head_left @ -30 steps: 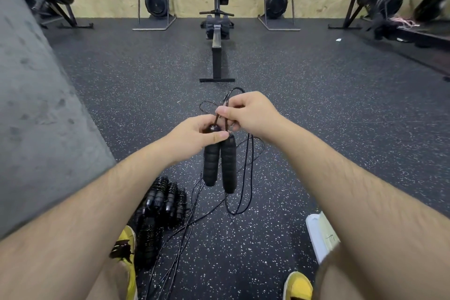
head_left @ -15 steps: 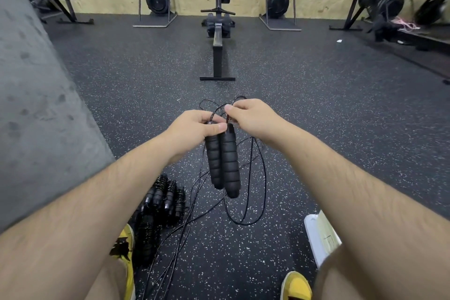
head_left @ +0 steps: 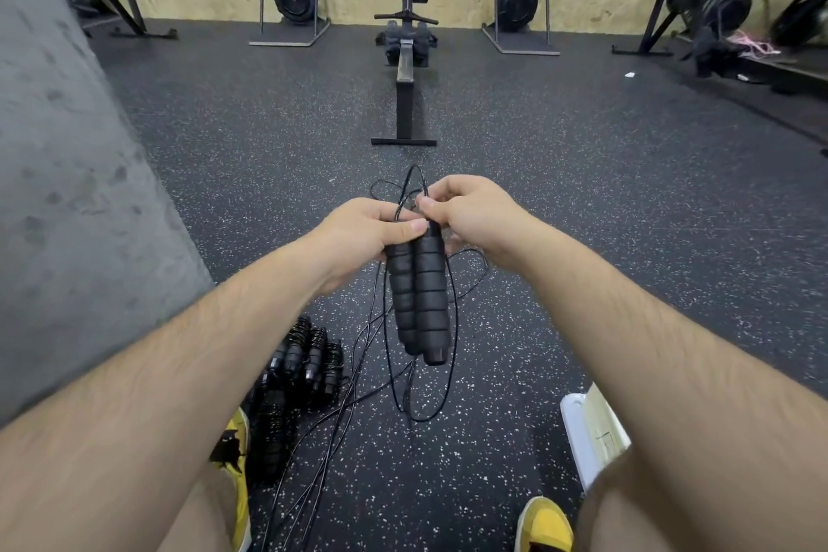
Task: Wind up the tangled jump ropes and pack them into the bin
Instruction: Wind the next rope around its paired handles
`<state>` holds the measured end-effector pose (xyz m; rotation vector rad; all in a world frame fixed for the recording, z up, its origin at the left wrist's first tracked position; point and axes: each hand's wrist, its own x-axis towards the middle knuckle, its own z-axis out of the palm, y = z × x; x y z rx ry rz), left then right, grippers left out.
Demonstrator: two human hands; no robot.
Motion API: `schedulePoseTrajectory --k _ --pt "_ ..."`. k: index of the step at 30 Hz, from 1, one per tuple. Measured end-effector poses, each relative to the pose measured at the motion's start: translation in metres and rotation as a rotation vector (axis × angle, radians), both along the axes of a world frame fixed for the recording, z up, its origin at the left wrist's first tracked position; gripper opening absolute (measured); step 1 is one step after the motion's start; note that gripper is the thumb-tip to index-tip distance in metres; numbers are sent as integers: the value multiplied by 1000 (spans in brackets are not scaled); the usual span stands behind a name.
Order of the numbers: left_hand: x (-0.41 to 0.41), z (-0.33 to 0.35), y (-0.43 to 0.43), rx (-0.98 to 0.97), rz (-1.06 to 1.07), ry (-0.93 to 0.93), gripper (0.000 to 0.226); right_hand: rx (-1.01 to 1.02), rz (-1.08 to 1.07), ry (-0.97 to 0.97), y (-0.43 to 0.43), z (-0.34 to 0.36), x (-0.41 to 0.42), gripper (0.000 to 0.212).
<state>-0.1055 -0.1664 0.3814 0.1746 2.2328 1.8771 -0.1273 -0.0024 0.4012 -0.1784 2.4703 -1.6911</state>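
We see open floor (head_left: 605, 193) across the middle right of the frame, while a grey wall (head_left: 67, 193) shuts off the left, a rowing machine (head_left: 405, 72) stands at upper centre, wound ropes (head_left: 300, 376) and loose cords (head_left: 334, 426) clutter the lower centre, and a white bin (head_left: 591, 430) sits lower right.

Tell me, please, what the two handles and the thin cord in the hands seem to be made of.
The handles look like matte black foam: soft ringed ridges, no shine. The cord seems to be plastic-coated wire, perhaps plain PVC: thin, glossy, holding springy loops.
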Motion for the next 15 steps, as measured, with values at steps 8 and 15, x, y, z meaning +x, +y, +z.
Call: schedulePoseTrajectory --k 8,15 --pt "4 2 -3 12 -42 -28 31 -25 -27 205 -5 4 8 10" --pt "3 3 -5 16 45 8 34 85 -75 140 -7 -2 6 32"
